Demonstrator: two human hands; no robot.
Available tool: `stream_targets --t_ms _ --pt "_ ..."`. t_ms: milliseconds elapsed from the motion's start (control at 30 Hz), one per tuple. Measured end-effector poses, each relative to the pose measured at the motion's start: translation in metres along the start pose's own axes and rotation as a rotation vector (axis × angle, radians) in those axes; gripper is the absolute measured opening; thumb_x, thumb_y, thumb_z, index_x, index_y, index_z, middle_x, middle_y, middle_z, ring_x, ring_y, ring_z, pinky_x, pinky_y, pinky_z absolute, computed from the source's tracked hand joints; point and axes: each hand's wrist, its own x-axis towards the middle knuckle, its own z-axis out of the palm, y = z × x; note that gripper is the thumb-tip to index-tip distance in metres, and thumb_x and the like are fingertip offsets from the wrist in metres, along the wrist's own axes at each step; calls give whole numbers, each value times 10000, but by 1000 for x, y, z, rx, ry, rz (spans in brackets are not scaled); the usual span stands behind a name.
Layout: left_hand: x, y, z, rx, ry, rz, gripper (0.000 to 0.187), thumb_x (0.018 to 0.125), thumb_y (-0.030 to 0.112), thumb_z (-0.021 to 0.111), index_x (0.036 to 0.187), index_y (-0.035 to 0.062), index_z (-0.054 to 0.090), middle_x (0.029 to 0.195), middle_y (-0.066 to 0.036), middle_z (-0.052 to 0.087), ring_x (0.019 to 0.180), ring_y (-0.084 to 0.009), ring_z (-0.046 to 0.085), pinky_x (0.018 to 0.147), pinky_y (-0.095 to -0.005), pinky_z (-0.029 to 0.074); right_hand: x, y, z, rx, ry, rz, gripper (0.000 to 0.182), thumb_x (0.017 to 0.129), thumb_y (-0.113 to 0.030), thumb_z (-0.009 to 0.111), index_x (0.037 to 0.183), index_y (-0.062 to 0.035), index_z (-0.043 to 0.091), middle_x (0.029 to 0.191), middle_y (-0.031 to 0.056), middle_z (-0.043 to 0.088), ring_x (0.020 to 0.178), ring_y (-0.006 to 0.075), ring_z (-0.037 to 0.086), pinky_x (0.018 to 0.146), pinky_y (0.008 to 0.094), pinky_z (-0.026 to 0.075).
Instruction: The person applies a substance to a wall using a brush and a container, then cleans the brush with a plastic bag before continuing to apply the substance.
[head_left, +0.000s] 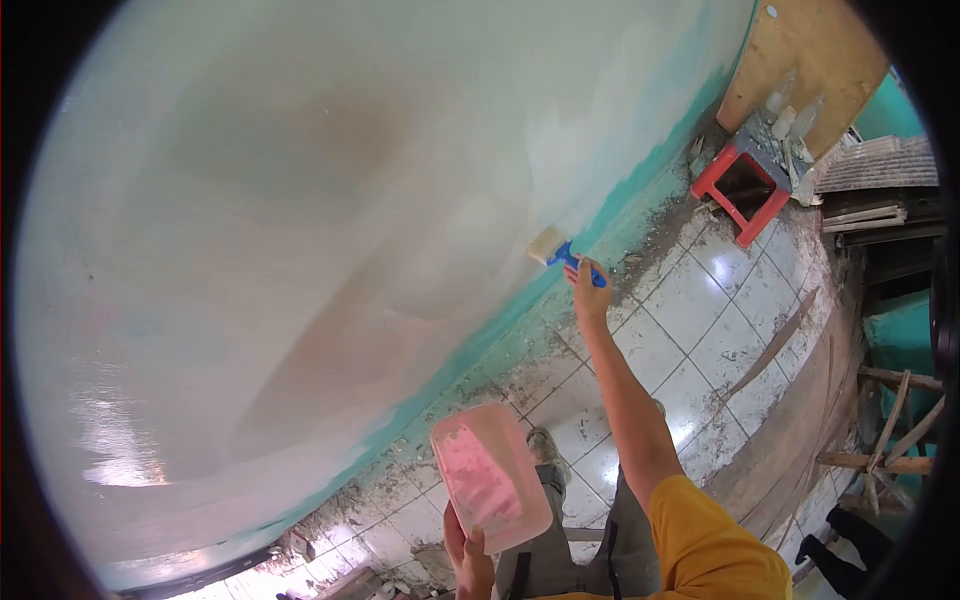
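Note:
My right hand (588, 283) is closed round the blue handle of a paintbrush (548, 246). Its wide, pale bristles rest against the lower part of the wall (420, 240), just above a teal strip (470, 345). White paint covers most of the wall, with greyish shadowed patches. Low in front of my legs, my left hand (470, 555) grips the near edge of a pink plastic tub (540, 500). Whitish paint residue shows on the inside of the tub.
White floor tiles (675, 300) carry dirt and debris along the wall's base. A red and grey plastic stool (770, 210) with bottles on it stands by a wooden board (810, 50). Wooden sticks (890, 460) and corrugated sheets (880, 165) are at the right.

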Motion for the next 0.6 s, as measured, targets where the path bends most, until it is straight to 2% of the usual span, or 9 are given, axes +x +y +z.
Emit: stream_targets --t_ms 33,167,233,333,367,433,533,600 --pt "-1 7 5 -21 -14 -16 811 908 467 592 1457 -60 313 1373 -172 486 1272 -279 502 1059 -420 413 -4 -24 8 29 -18 -50 371 1019 -277 530 1163 44 650 1061 152 694 939 241 705 873 350 553" --pt "1 7 8 3 -51 14 818 910 467 584 1466 -60 300 1379 -180 479 1281 -291 500 1052 -428 428 -47 -187 69 117 -90 -177 359 1029 -239 498 1172 61 635 1070 170 690 949 248 705 894 349 554" --pt "2 17 15 -9 -60 22 830 903 471 589 1470 -60 295 1383 -183 475 1283 -295 499 1053 -428 427 -58 -237 84 172 -171 -344 398 1047 -269 473 1203 75 597 1123 183 678 1026 287 691 950 383 534" --pt "5 25 20 -31 -61 30 851 892 480 592 1475 -60 288 1392 -188 466 1287 -300 495 1057 -426 421 -47 -225 81 300 -159 -325 360 1035 -209 472 1181 86 616 1077 186 686 1002 273 694 906 369 560" --pt "6 25 21 -43 -60 23 860 886 486 591 1476 -60 287 1397 -191 463 1289 -301 493 1061 -423 416 -39 -203 75 302 -158 -323 360 1035 -209 472 1181 86 616 1077 186 686 1002 273 694 906 369 560" --pt "9 26 20 -38 -50 26 861 886 487 591 1476 -60 286 1397 -192 463 1289 -303 492 1061 -425 416 -21 -132 54 255 -140 -174 406 1043 -288 477 1222 59 587 1120 182 677 1036 287 685 959 391 530" --pt "9 24 19 -32 -32 22 864 883 490 590 1476 -61 285 1396 -195 463 1290 -307 491 1064 -432 416 -3 -49 15 147 -80 -105 393 1037 -286 493 1207 51 602 1099 175 683 1007 280 692 940 387 539" --pt "7 24 19 -29 -26 15 865 883 491 589 1476 -61 285 1396 -196 463 1291 -308 491 1065 -434 416 6 -7 -5 43 0 -25 365 1013 -252 513 1157 57 645 1008 154 703 947 250 706 865 351 556"
